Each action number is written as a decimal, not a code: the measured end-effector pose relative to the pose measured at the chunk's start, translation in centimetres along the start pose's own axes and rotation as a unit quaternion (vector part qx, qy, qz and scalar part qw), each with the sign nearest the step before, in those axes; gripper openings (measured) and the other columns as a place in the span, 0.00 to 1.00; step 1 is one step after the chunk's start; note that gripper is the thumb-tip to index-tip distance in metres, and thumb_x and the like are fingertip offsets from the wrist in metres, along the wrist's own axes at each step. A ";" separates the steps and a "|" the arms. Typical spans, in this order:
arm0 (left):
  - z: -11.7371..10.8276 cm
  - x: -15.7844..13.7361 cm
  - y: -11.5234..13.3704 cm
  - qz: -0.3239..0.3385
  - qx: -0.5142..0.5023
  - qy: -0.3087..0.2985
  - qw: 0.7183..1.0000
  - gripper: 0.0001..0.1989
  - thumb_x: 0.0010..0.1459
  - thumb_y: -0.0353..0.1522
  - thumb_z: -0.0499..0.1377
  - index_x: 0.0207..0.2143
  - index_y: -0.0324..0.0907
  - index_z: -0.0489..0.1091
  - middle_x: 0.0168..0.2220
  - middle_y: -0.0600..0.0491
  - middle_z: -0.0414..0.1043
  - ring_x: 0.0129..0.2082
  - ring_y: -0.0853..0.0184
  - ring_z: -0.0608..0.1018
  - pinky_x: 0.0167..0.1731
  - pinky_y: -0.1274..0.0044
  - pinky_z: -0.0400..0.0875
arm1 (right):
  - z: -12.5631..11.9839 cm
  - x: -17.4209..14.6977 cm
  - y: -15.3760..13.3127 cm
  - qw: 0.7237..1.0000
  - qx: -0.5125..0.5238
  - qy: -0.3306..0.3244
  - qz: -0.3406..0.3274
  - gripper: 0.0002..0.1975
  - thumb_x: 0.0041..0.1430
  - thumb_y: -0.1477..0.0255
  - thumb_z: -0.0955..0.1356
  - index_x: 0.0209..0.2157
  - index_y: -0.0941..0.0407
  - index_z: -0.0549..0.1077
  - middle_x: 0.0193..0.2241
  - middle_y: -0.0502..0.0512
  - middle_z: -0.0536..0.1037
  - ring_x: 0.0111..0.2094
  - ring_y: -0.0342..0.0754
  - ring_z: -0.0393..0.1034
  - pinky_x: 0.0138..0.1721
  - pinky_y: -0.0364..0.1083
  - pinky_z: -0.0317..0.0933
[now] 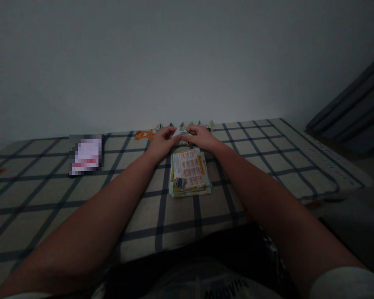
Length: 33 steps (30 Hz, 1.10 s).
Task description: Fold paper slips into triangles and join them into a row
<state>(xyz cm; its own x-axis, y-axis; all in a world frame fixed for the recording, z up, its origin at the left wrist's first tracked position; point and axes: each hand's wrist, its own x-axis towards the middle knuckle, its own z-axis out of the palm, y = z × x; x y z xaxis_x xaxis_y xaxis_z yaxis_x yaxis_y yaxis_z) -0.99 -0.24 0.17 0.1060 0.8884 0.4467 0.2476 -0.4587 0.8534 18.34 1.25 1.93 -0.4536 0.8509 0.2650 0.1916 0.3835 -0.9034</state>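
Both arms reach forward over a checked cloth. My left hand (163, 142) has its thumb and fingers closed on the left side of a folded paper piece (181, 133), pale with green print and pointed at the top. Gripping the right side of the same paper is my right hand (202, 138), with fingers bent around its edge. Just below the hands lies a stack of printed paper sheets (189, 174), the top one with rows of orange print. Behind the hands, along the wall, stand several small folded paper pieces (199, 124), partly hidden by the fingers.
The checked cloth (249, 166) covers the surface up to a grey wall (187, 62). On the left lies a phone-like device (86, 155) with a blurred bright screen. An orange bear print (143, 135) shows on the cloth. Dark grey folds (355, 108) hang at the far right.
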 end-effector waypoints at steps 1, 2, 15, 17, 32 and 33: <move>0.0 0.0 -0.1 -0.004 -0.011 -0.010 1.000 0.17 0.50 0.41 0.67 0.39 0.41 0.74 0.35 0.52 0.78 0.32 0.68 0.75 0.33 0.77 0.69 | 0.0 0.0 -0.1 1.000 0.010 0.006 0.010 0.08 0.56 0.68 0.73 0.33 0.56 0.71 0.31 0.52 0.75 0.33 0.45 0.69 0.33 0.44 0.64; 0.0 0.1 -0.2 -0.009 -0.020 -0.018 1.000 0.17 0.51 0.41 0.67 0.40 0.41 0.74 0.37 0.51 0.78 0.33 0.67 0.76 0.34 0.76 0.71 | 0.0 -0.1 -0.3 1.000 0.018 0.012 0.017 0.08 0.56 0.70 0.73 0.33 0.56 0.71 0.32 0.52 0.75 0.33 0.45 0.69 0.34 0.44 0.64; -0.3 0.0 -0.6 0.032 0.102 -0.022 0.994 0.19 0.53 0.39 0.64 0.45 0.40 0.75 0.42 0.50 0.79 0.40 0.62 0.79 0.43 0.72 0.73 | 0.2 0.1 0.5 0.999 0.049 0.020 0.005 0.10 0.53 0.74 0.73 0.35 0.55 0.69 0.34 0.51 0.76 0.39 0.46 0.73 0.42 0.45 0.67; -0.4 0.1 -0.7 0.033 0.115 -0.023 0.992 0.21 0.52 0.39 0.65 0.47 0.39 0.75 0.42 0.49 0.79 0.39 0.62 0.78 0.41 0.71 0.73 | 0.2 0.1 0.5 0.999 0.041 0.020 0.004 0.10 0.53 0.74 0.73 0.35 0.55 0.69 0.34 0.51 0.76 0.38 0.47 0.72 0.41 0.46 0.67; -0.2 -0.1 -0.2 0.011 0.076 -0.023 0.997 0.18 0.51 0.36 0.64 0.45 0.41 0.73 0.43 0.51 0.78 0.42 0.62 0.78 0.42 0.72 0.74 | -0.2 0.2 0.1 0.999 0.009 0.032 0.010 0.05 0.57 0.72 0.70 0.36 0.58 0.74 0.33 0.52 0.76 0.35 0.46 0.70 0.42 0.48 0.66; -0.3 -0.1 -0.1 0.010 0.079 -0.025 0.997 0.18 0.50 0.35 0.64 0.44 0.41 0.74 0.43 0.51 0.78 0.42 0.62 0.78 0.42 0.72 0.73 | -0.2 0.2 0.1 0.999 0.006 0.031 0.013 0.06 0.57 0.72 0.71 0.36 0.58 0.74 0.33 0.53 0.76 0.35 0.46 0.70 0.41 0.47 0.66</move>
<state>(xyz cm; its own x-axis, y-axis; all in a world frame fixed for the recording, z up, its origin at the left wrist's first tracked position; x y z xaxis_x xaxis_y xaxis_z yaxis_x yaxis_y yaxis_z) -1.28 -0.27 0.09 0.1591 0.8808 0.4459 0.3934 -0.4708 0.7897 18.46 1.53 1.94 -0.3935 0.8815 0.2609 0.1916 0.3562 -0.9145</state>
